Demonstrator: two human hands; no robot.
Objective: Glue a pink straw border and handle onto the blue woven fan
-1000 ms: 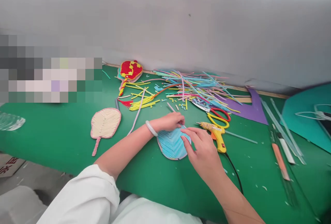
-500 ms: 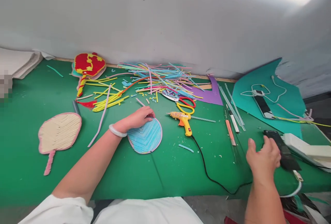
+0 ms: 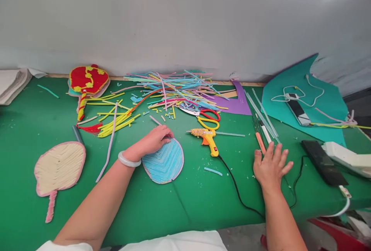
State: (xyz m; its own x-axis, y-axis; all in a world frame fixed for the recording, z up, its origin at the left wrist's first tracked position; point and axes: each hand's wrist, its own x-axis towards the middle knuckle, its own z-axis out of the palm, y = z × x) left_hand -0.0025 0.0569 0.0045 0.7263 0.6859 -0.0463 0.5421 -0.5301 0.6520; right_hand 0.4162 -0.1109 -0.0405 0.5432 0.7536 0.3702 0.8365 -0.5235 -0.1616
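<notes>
Resting on the upper left of the blue disc [image 3: 166, 164], our left hand [image 3: 156, 139] has its fingers curled close together by the rim; we cannot tell whether they pinch the edge or only press down. The disc lies flat on the green table [image 3: 199, 208], just left of the middle of the frame, its body spreading down and right from those fingers. It is nearly round, so we see no clear long axis, only ribs meeting in V shapes.

Our right hand [image 3: 271, 170] is well apart from it, lower right, palm down with fingers and thumb spread and nothing visible in its grasp. It is the nearer hand to the thin wires [image 3: 255, 121], whose long axis runs up the frame, leaning slightly left, away from the fingertips. An orange sleeve [image 3: 260, 143] and a white sleeve [image 3: 265, 132] lie right at those fingertips; whether they touch, we cannot say.

Between our hands sit the yellow glue gun [image 3: 207, 137], its nozzle pointing left toward the disc, the black cord [image 3: 239, 195] and a short blue strip [image 3: 213, 171]. Scissors [image 3: 210, 119] lie just above the gun, and a heap of fuzzy sticks [image 3: 174, 85] fills the upper middle. A cream fan [image 3: 60, 168] lies lower left.
</notes>
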